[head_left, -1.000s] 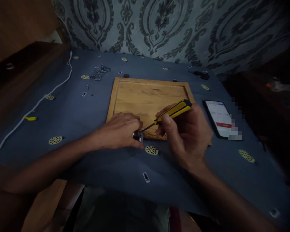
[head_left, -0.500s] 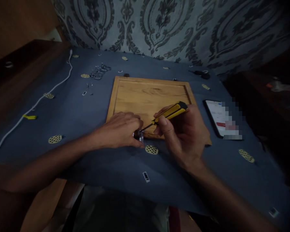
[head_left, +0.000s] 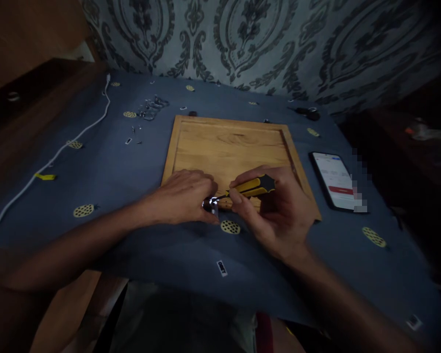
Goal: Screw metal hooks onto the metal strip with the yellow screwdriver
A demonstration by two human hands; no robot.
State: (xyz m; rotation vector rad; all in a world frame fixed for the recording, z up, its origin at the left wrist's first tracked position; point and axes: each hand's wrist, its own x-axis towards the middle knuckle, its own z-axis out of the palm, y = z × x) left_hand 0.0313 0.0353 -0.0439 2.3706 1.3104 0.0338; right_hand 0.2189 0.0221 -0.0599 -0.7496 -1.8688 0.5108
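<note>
A wooden panel [head_left: 228, 147] with a raised border lies on the cloth-covered table. My left hand [head_left: 187, 196] rests over its near left part, with thumb and fingers closed around a small shiny metal fitting [head_left: 215, 208] at the near edge. The fitting's exact kind is partly hidden by the fingers. In my right hand [head_left: 279, 215] is a yellow-and-black screwdriver [head_left: 252, 187], gripped by its handle. Its shaft slants left, and the tip meets or nearly meets the metal fitting beside my left fingers.
Several shiny metal pieces [head_left: 152, 108] and a few small screws [head_left: 134, 130] lie at the back left. A white cable [head_left: 84, 132] runs along the left side. To the right is a phone [head_left: 334, 179] with its screen lit; black keys or scissors [head_left: 306, 113] lie behind it.
The screwdriver's handle has dropped lower and swung left, so the tool lies flatter. My right hand has turned with it. My left hand stays in place on the fitting.
</note>
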